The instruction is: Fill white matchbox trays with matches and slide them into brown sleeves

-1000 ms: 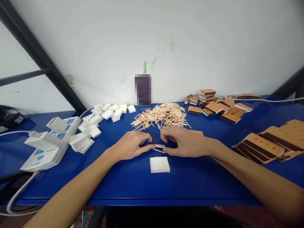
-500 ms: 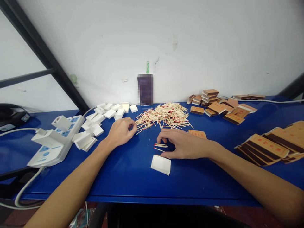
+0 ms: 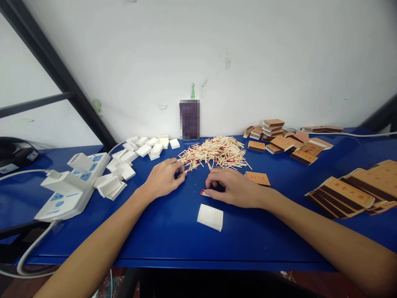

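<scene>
A heap of red-tipped matchsticks (image 3: 215,152) lies at the middle back of the blue table (image 3: 173,240). My left hand (image 3: 164,179) rests at the heap's near left edge, fingers curled and pinching a match or two. My right hand (image 3: 234,187) lies knuckles up beside it, fingers closed over a small bundle of matches (image 3: 203,193) whose red tips stick out to the left. A white inner tray (image 3: 210,217) sits just in front of my right hand. One brown matchbox sleeve (image 3: 257,178) lies right behind that hand.
Several white trays (image 3: 130,156) are scattered at the left beside a white power strip (image 3: 72,182) with plugs and cables. Brown matchbox sleeves (image 3: 283,141) are piled at the back right, and flattened sleeves (image 3: 356,188) are stacked at the far right. A dark blurred object (image 3: 189,119) leans on the wall.
My left hand left the small bundle, reached to the heap's left edge and now draws back a little with matches. My right hand closed over the bundle. The white tray shifted slightly.
</scene>
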`<action>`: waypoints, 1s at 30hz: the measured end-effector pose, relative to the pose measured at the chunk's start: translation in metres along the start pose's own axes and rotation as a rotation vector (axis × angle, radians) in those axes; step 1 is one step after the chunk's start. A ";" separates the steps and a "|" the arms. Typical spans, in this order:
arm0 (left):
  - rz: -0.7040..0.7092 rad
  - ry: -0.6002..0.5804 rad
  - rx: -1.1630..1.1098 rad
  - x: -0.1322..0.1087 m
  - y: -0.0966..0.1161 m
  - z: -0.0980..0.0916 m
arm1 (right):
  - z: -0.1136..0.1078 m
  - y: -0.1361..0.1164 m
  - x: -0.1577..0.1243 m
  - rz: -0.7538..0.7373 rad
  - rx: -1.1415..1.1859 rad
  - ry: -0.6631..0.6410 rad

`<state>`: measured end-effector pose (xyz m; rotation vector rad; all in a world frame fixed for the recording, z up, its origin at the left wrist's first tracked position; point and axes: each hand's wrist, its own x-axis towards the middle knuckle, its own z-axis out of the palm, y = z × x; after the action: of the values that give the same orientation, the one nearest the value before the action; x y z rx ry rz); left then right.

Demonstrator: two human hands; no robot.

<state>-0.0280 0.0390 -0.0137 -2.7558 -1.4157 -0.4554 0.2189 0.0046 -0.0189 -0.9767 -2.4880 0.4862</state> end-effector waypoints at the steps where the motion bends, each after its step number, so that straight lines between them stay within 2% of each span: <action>1: 0.007 -0.001 -0.017 0.000 0.001 0.001 | 0.001 0.001 0.001 0.013 -0.004 0.024; 7: 0.002 -0.012 -0.122 0.001 0.011 0.004 | 0.009 0.006 0.005 0.034 -0.037 0.092; 14: 0.093 -0.033 -0.172 -0.002 0.022 0.006 | 0.011 0.010 0.006 -0.011 -0.077 0.105; 19: 0.146 -0.055 -0.183 -0.003 0.021 0.007 | 0.012 0.008 0.009 0.055 -0.125 0.126; 23: 0.119 0.015 -0.174 0.000 0.019 0.007 | 0.014 0.010 0.018 0.179 -0.147 0.169; 26: 0.103 0.033 -0.147 0.002 0.017 0.008 | 0.014 0.013 0.023 0.187 -0.152 0.172; 30: 0.095 -0.016 -0.080 0.002 0.014 0.009 | 0.012 0.014 0.021 0.176 -0.155 0.188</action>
<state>-0.0136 0.0332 -0.0201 -2.8806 -1.2909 -0.4986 0.2064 0.0275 -0.0304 -1.2493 -2.3087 0.2430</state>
